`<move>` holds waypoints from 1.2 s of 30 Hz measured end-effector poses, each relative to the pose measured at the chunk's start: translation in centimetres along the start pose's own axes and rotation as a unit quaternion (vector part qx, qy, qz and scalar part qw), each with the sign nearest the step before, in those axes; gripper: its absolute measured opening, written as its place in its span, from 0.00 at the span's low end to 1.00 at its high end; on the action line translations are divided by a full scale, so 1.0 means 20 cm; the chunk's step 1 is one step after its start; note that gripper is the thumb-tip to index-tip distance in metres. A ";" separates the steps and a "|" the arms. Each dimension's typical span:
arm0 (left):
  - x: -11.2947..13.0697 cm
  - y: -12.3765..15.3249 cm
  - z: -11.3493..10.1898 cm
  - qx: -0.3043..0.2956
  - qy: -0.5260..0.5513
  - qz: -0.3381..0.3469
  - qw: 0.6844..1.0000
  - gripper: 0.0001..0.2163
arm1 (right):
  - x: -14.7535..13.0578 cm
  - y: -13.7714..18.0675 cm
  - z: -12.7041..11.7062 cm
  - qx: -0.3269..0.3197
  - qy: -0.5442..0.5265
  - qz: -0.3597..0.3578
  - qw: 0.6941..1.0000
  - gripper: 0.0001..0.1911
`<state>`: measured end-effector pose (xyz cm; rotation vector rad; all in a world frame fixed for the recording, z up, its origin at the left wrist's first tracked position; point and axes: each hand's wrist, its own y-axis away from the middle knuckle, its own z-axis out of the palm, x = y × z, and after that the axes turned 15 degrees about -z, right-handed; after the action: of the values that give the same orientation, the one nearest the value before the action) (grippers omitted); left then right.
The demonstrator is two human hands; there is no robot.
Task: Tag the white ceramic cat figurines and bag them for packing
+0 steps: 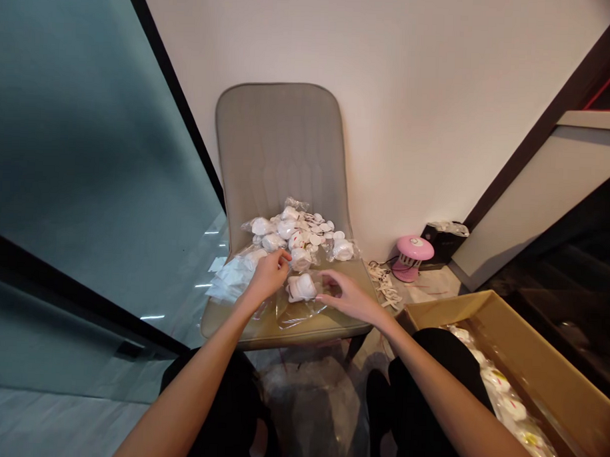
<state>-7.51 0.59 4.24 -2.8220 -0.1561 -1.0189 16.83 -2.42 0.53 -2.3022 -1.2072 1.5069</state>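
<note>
On the seat of a grey chair lies a white figure-like item in a clear plastic bag, between my two hands. My left hand is just up and left of it, with fingers curled together; whatever they hold, if anything, is hidden. At the bag's right side is my right hand, thumb and fingers apart; whether it touches the plastic I cannot tell. Behind them are several more bagged white items and a heap of small white discs. Flat clear plastic bags lie in a pile to the left.
An open cardboard box holding several wrapped white items stands at the right by my leg. Beyond the chair are a pink lamp-like device, white cables and a black box. A glass panel borders the left.
</note>
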 end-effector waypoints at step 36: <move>0.10 0.06 0.05 -0.033 0.001 0.075 0.997 0.09 | 0.07 0.02 -0.04 -0.037 0.074 -0.054 0.995 0.40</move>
<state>-5.17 -0.41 4.72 -2.8399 0.0904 -1.0109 17.98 -1.50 -0.15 -2.3061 -1.3424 1.2534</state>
